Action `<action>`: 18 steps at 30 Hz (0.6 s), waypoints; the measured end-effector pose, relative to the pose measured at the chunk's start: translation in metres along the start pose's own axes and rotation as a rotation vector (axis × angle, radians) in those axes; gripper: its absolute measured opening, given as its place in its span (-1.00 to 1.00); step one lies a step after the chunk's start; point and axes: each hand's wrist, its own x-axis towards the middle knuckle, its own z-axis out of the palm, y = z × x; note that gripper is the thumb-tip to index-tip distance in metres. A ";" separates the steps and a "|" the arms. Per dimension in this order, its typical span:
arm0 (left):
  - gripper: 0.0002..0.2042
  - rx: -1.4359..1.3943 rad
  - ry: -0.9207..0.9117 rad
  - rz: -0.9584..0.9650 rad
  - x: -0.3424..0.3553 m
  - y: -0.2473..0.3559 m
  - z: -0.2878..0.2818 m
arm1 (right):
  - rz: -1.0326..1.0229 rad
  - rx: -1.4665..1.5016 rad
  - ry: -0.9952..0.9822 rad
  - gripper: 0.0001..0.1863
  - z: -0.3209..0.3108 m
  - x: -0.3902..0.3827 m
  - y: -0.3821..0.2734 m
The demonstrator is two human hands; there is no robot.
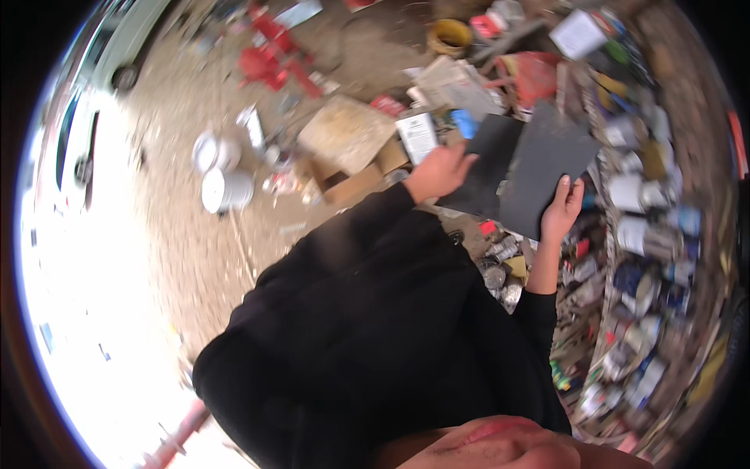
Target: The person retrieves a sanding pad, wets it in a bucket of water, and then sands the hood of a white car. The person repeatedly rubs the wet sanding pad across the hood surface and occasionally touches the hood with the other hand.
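Observation:
My right hand (564,209) grips a dark grey sheet (547,160) at its lower right edge, thumb lying on top. The sheet is flat and stiff like sandpaper. Just left of it is a second, blacker sheet (488,168), partly overlapped by the grey one. At the black sheet's left edge, my left hand (444,170) has its fingers bent around the border; the part of its grip behind the sheet is hidden. Both sheets are held out in front of me, over the clutter.
An open cardboard box (355,186) with a stained flat board (348,133) stands beside my left hand. White cans (226,190) lie on the dirt floor at left. Shelves of paint cans (631,191) line the right. A yellow bucket (449,37) and red metal stand (269,59) are farther off.

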 end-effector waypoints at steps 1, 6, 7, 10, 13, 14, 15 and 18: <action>-0.65 -0.057 -0.019 0.014 -0.008 -0.005 -0.003 | -0.023 -0.210 -0.127 -0.58 0.018 -0.007 0.005; -0.66 -0.211 0.100 -0.122 -0.059 -0.019 -0.019 | -0.154 -0.508 -0.244 -0.55 0.069 -0.028 0.017; -0.66 -0.207 0.145 -0.153 -0.069 -0.021 -0.023 | -0.152 -0.479 -0.275 -0.55 0.074 -0.029 0.017; -0.65 -0.161 0.267 -0.282 -0.105 -0.022 -0.020 | -0.200 -0.468 -0.457 -0.54 0.096 -0.033 0.028; -0.62 -0.286 0.430 -0.467 -0.147 -0.023 -0.014 | -0.374 -0.372 -0.615 -0.58 0.143 -0.056 0.043; -0.58 -0.439 0.421 -0.555 -0.161 -0.025 -0.016 | -0.440 -0.324 -0.660 -0.60 0.158 -0.067 0.046; -0.57 -0.527 0.504 -0.563 -0.176 -0.026 -0.016 | -0.454 -0.286 -0.704 -0.62 0.172 -0.081 0.046; -0.49 -0.766 0.729 -0.598 -0.220 -0.022 -0.020 | -0.426 -0.182 -0.893 -0.70 0.203 -0.119 0.030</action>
